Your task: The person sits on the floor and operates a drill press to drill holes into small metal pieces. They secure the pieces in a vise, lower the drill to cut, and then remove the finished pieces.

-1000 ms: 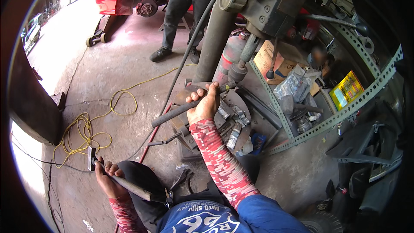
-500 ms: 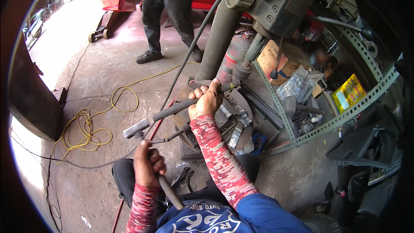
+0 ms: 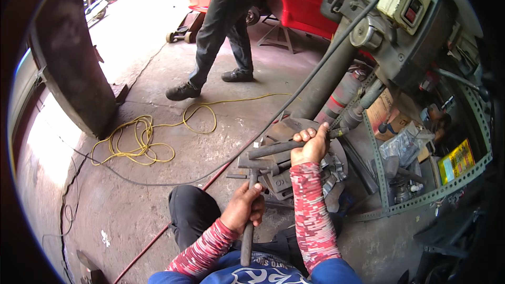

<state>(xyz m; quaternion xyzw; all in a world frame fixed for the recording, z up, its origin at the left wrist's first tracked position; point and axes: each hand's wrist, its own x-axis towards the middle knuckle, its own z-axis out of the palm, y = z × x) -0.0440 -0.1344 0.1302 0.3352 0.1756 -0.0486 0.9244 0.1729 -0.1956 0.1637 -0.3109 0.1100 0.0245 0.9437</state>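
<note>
My left hand (image 3: 243, 208) is closed around the handle of a hammer (image 3: 258, 166), whose head lies close to the near-left end of a dark metal rod (image 3: 271, 150). From this view I cannot tell whether head and rod touch. My right hand (image 3: 311, 146) grips the rod near its far end, thumb laid along it. The rod lies slantwise above a metal vise (image 3: 280, 183), which is partly covered by the hammer and rod. Crumpled shiny pieces (image 3: 332, 172) lie on the round machine base beside my right wrist.
A drill press (image 3: 329, 76) rises ahead, its black cable (image 3: 221, 167) sweeping left. Right stands a perforated metal rack (image 3: 380, 173) with a yellow can (image 3: 456, 163). A yellow cord (image 3: 142, 142) lies coiled on the floor. Another person (image 3: 226, 31) stands near a red car (image 3: 305, 0).
My view has shifted left. The hammer has swung so its head is by the rod's end and its handle points toward me. The other person has stepped, legs now wider apart.
</note>
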